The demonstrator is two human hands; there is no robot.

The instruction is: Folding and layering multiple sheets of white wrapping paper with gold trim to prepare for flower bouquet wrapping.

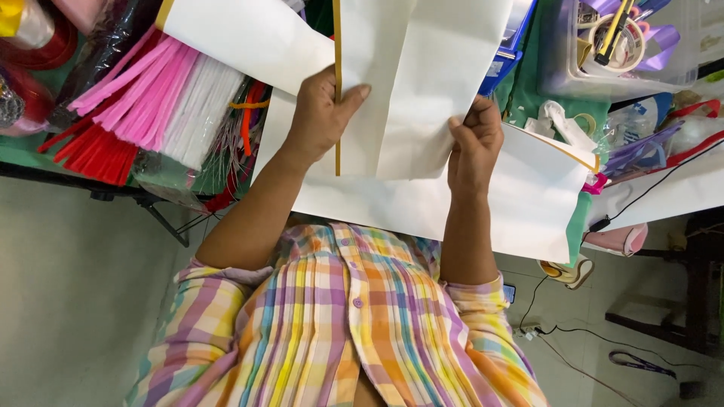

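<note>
Both my hands hold a folded white paper sheet (422, 68) with a thin yellow-brown edge strip (337, 90) running down its left side. My left hand (320, 113) grips that left edge, thumb across the front. My right hand (475, 143) pinches the sheet's lower right corner. Beneath it lies a larger white sheet (528, 203) spread over the table's front edge. My plaid shirt fills the bottom of the view.
Bundles of pink, white and red pipe cleaners (151, 98) lie at the left. A clear plastic box (626, 45) with tape rolls and tools stands at the top right, near plastic bags and ribbons. Black cables (558, 332) run over the floor.
</note>
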